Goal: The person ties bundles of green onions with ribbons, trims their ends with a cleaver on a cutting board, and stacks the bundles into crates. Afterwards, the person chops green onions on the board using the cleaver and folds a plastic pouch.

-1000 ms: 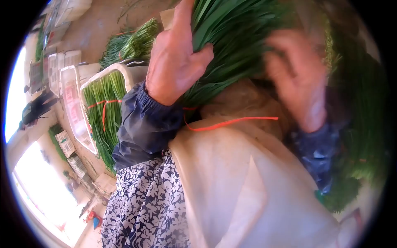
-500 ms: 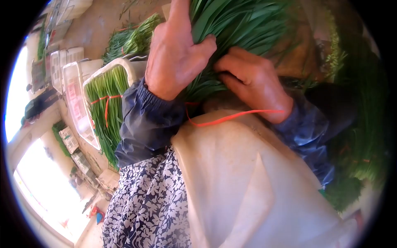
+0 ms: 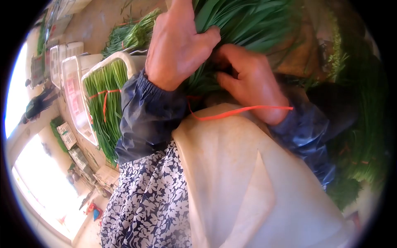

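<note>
A bunch of garlic chives [image 3: 248, 25], with long flat dark green leaves, lies in front of me at the top of the view. My left hand [image 3: 175, 49] is closed over its left side, thumb across the leaves; some fingers run out of the frame. Close by on the right, my right hand [image 3: 252, 80] is curled against the leaves. Its fingertips are hidden, so I cannot see what they pinch. A red tie strip [image 3: 231, 113] trails from under the bunch across the pale apron [image 3: 223, 149] toward my right wrist.
At left stands a white crate [image 3: 87, 78] holding chives [image 3: 107, 111] bound with red tie. Another crate [image 3: 72, 91] is beside it. Beyond lie more greens [image 3: 138, 35] on the floor. Piled greens [image 3: 359, 136] fill the dim right side. A person [image 3: 39, 103] is in the far left background.
My right hand's thumb and forefinger have parted a little. My left hand has shifted slightly upward. The free end of the red tie has moved slightly right.
</note>
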Available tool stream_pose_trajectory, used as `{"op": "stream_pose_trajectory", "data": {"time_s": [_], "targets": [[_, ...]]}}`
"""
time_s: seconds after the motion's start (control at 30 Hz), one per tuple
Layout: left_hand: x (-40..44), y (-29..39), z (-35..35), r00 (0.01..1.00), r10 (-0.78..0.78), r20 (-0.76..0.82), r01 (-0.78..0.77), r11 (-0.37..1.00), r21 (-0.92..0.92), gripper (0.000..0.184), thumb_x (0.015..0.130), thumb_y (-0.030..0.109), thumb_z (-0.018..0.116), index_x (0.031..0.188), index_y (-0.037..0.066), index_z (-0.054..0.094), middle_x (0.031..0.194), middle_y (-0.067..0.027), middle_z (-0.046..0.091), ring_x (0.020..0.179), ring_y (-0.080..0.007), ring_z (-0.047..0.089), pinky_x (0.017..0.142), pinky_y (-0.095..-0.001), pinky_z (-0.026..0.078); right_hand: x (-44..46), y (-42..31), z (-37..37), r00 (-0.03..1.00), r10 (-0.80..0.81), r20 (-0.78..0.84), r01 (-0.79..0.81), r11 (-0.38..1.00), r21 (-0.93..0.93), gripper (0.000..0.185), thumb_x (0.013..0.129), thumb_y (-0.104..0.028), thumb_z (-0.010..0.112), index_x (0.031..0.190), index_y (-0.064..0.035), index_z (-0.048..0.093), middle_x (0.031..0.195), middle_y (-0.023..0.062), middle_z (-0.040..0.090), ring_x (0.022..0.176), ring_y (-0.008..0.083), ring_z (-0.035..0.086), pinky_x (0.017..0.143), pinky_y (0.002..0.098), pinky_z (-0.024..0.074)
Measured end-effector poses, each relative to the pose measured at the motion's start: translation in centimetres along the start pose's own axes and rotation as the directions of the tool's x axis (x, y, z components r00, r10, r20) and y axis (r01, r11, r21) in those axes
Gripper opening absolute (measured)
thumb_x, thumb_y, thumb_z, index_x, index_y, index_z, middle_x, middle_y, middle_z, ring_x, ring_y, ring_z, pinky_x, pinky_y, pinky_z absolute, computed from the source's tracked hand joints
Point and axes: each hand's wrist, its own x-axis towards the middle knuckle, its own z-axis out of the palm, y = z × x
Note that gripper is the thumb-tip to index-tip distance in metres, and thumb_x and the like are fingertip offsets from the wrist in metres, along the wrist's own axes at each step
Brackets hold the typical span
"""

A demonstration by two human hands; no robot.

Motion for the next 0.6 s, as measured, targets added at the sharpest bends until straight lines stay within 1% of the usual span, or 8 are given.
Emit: {"op": "stream_pose_trajectory", "data": {"time_s": [0.03,0.17,0.23,0.37,0.43,0.47,0.57,0.6], "targets": [[0.0,-0.1,0.0,1.0,-0.006,-0.007,0.006,1.0,0.019,0.073,0.075,0.001,0.062,0.141,-0.002,0.031,0.12,-0.0243,0.058,0.115,-0.0358,0.057,0.098,-0.0387,0.043,0.0,0.1,0.0,1.0,-0.026,0.015,0.027,0.997,-0.067,0.017,0.071,-0.002,0.064,0.088,-0.0013,0.059,0.083,0.0167,0.058,0.076,0.0395,0.059,0.065,0.0481,0.0467],[0.1,-0.7,0.1,0.999,0.036,-0.011,-0.036,0.999,-0.03,0.074,0.074,0.001,0.062,0.141,-0.003,0.031,0.12,-0.0243,0.057,0.116,-0.0351,0.056,0.099,-0.0388,0.042,0.3,-0.1,0.7,0.996,-0.089,-0.017,0.088,0.994,-0.06,0.015,0.071,-0.002,0.065,0.085,-0.0025,0.059,0.081,0.0166,0.057,0.075,0.039,0.059,0.064,0.0482,0.0469],[0.0,-1.0,0.1,0.999,0.018,-0.043,-0.019,0.999,-0.034,0.074,0.074,0.0,0.063,0.141,-0.003,0.031,0.121,-0.0239,0.057,0.117,-0.0343,0.056,0.1,-0.0383,0.041,0.4,-0.5,1.0,0.993,-0.116,-0.038,0.111,0.986,-0.121,0.014,0.072,-0.003,0.065,0.084,-0.0042,0.06,0.08,0.0161,0.057,0.074,0.0384,0.059,0.064,0.0484,0.047],[0.0,-0.7,-0.2,0.999,0.037,-0.039,-0.039,0.998,-0.053,0.075,0.073,0.0,0.063,0.141,-0.003,0.031,0.124,-0.0229,0.056,0.12,-0.0326,0.054,0.102,-0.0372,0.04,0.5,-0.6,1.5,0.994,-0.078,-0.071,0.063,0.978,-0.197,0.012,0.072,-0.004,0.064,0.083,-0.0044,0.06,0.079,0.0155,0.057,0.074,0.0386,0.059,0.062,0.0483,0.0469],[-0.2,0.6,-0.4,0.999,0.035,-0.016,-0.034,0.999,0.011,0.075,0.073,0.0,0.062,0.141,-0.003,0.031,0.125,-0.0217,0.055,0.121,-0.032,0.053,0.103,-0.0369,0.039,0.6,-0.8,1.2,1.0,-0.018,0.011,0.02,0.988,-0.156,0.02,0.071,-0.003,0.067,0.09,-0.0015,0.061,0.086,0.016,0.06,0.081,0.0377,0.059,0.068,0.0433,0.0476],[-0.2,0.6,-0.4,0.999,0.034,-0.009,-0.034,0.999,0.032,0.075,0.073,-0.001,0.062,0.141,-0.003,0.031,0.126,-0.0213,0.055,0.121,-0.0318,0.052,0.103,-0.0367,0.038,0.6,-0.8,1.2,1.0,-0.018,0.009,0.019,0.988,-0.156,0.02,0.071,-0.003,0.067,0.09,-0.0015,0.061,0.086,0.016,0.06,0.081,0.0377,0.059,0.068,0.0433,0.0476],[0.3,-0.7,-0.3,1.0,0.011,-0.025,-0.013,0.998,-0.065,0.072,0.073,0.002,0.065,0.139,-0.003,0.035,0.123,-0.0207,0.055,0.121,-0.0292,0.052,0.102,-0.0353,0.039,0.7,-0.4,1.7,0.999,-0.029,0.027,0.033,0.988,-0.153,0.021,0.071,-0.002,0.065,0.092,-0.0026,0.061,0.085,0.0161,0.058,0.081,0.0378,0.059,0.066,0.0433,0.0479],[0.2,0.1,-0.3,0.993,-0.121,-0.013,0.121,0.992,0.017,0.072,0.072,0.002,0.066,0.138,-0.002,0.037,0.119,-0.0179,0.059,0.113,-0.0257,0.057,0.098,-0.0348,0.043,0.6,-0.3,2.2,0.994,-0.11,-0.011,0.106,0.972,-0.209,0.017,0.071,-0.007,0.065,0.086,-0.0026,0.06,0.083,0.0169,0.058,0.076,0.038,0.061,0.062,0.0455,0.0487]]}}
